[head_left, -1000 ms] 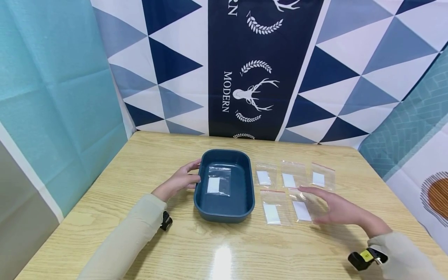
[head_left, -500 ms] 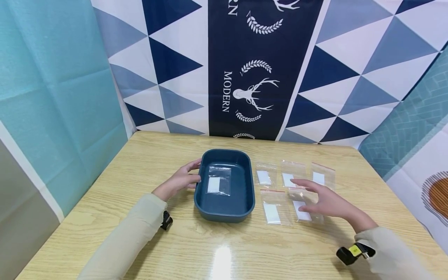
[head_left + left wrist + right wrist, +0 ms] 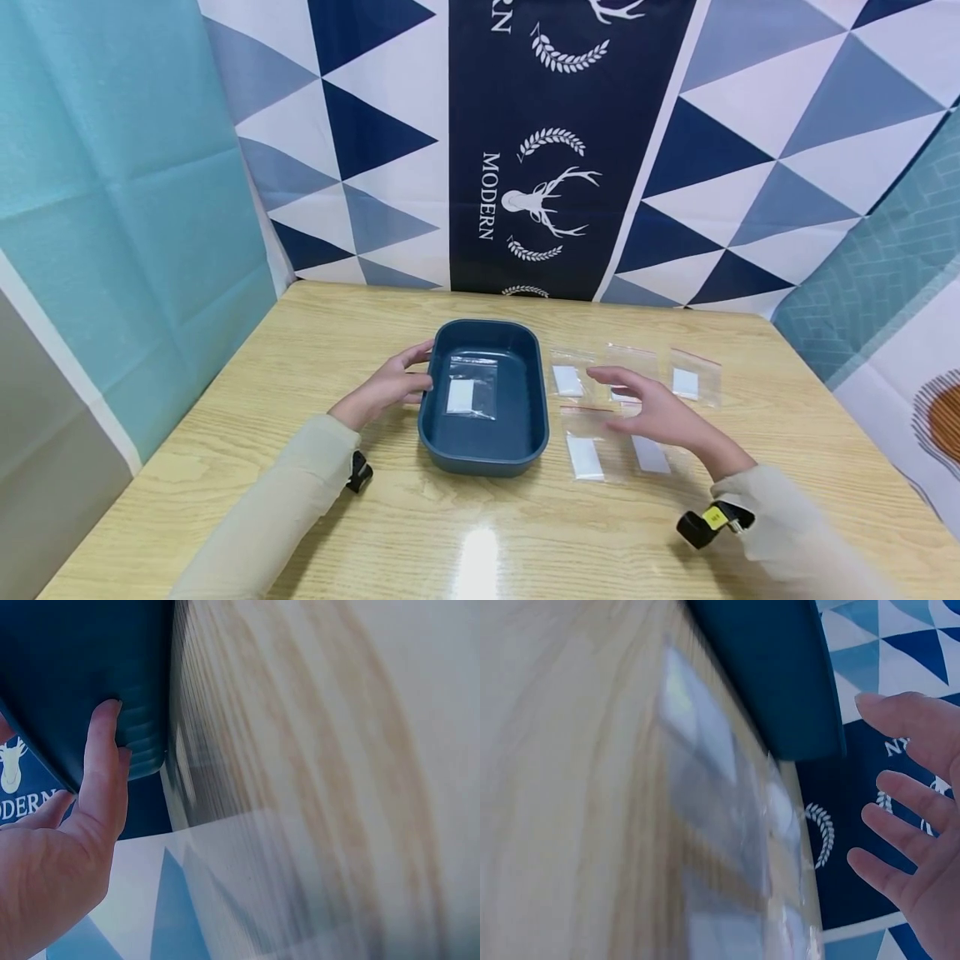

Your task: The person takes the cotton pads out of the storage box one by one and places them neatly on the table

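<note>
A dark blue rectangular container (image 3: pixel 483 450) stands on the table, with a clear zip bag (image 3: pixel 486 392) holding a white piece lying inside. My left hand (image 3: pixel 384 385) touches its left outer wall; in the left wrist view the fingers (image 3: pixel 101 769) lie along that wall. My right hand (image 3: pixel 663 410) hovers over several similar bags to the right of the container, holding nothing, its fingers spread in the right wrist view. Two bags, the back-middle one (image 3: pixel 630 358) and the front-right one (image 3: pixel 651 454), are partly hidden by it. The front-left bag (image 3: pixel 585 458) and back-right bag (image 3: pixel 686 383) show more fully.
The wooden table (image 3: pixel 360 533) reaches back to a patterned cloth (image 3: pixel 390 142). Another bag (image 3: pixel 567 381) lies close to the container's right side. Teal cloth (image 3: pixel 135 208) hangs at the left. Black cameras sit at both wrists.
My right hand has moved left and slightly away from me, from the front-right bag toward the container, without taking a bag. The left hand and container have stayed in place.
</note>
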Demonstrator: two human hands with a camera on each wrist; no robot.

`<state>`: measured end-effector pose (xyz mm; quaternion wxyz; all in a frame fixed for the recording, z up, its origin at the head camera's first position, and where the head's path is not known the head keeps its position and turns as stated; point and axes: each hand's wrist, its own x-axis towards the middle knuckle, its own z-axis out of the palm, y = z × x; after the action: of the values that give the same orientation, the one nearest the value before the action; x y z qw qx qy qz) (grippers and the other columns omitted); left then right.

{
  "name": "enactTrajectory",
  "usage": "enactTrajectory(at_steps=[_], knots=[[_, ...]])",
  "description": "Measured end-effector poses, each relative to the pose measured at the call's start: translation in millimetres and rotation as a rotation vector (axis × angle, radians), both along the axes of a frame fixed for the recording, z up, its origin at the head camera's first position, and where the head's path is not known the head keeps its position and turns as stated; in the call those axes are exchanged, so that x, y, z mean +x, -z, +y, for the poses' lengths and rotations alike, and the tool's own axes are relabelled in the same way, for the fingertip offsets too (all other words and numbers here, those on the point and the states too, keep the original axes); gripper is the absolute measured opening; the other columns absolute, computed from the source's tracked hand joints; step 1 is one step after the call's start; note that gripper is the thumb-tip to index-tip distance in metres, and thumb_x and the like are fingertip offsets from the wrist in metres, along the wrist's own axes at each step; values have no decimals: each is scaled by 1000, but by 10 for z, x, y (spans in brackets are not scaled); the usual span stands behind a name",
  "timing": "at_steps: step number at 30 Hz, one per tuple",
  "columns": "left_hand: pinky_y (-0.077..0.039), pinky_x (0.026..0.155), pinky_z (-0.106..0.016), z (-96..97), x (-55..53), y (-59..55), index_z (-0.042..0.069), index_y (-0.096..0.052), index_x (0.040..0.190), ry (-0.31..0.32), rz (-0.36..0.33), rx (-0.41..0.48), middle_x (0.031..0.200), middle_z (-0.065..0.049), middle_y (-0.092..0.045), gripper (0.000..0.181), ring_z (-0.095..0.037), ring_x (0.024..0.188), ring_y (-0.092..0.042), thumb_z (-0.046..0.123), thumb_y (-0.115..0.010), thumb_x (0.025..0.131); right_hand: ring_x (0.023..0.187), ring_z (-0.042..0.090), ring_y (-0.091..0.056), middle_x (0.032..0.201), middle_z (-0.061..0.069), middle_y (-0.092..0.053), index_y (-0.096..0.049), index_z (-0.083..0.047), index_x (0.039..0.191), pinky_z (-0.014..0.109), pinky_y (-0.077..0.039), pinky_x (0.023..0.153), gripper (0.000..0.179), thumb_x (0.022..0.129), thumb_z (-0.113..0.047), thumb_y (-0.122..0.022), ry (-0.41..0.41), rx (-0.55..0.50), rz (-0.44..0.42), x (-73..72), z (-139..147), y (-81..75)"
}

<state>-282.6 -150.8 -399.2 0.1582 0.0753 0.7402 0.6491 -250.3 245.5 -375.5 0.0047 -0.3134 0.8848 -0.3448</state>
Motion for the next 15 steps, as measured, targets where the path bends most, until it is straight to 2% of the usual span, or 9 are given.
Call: enactTrajectory(at_steps=[5, 6, 15], knots=[[-50, 85, -42, 2, -10, -3, 16, -26, 148, 2, -3, 14, 143, -14, -30, 73, -35, 116, -48, -2, -53, 83, 122, 31, -44, 135, 14, -47, -45, -4, 135, 47, -39, 97, 65, 77, -3, -74, 0, -61, 3, -88, -149, -52], [-50, 86, -42, 4, 13, -37, 15, -25, 148, 4, -6, 17, 143, -15, -30, 73, -36, 116, -48, -2, -53, 83, 122, 32, -44, 134, 16, -47, -45, -2, 134, 48, -39, 97, 64, 77, -2, -74, -2, -69, 0, -78, -201, -102], [-50, 85, -41, -6, 11, -29, 16, -25, 148, -4, 2, 8, 143, -13, -31, 73, -34, 116, -49, -1, -53, 83, 122, 31, -44, 135, 14, -47, -44, -6, 135, 48, -40, 98, 63, 79, -12, -74, 34, -121, -65, -303, -486, -177]])
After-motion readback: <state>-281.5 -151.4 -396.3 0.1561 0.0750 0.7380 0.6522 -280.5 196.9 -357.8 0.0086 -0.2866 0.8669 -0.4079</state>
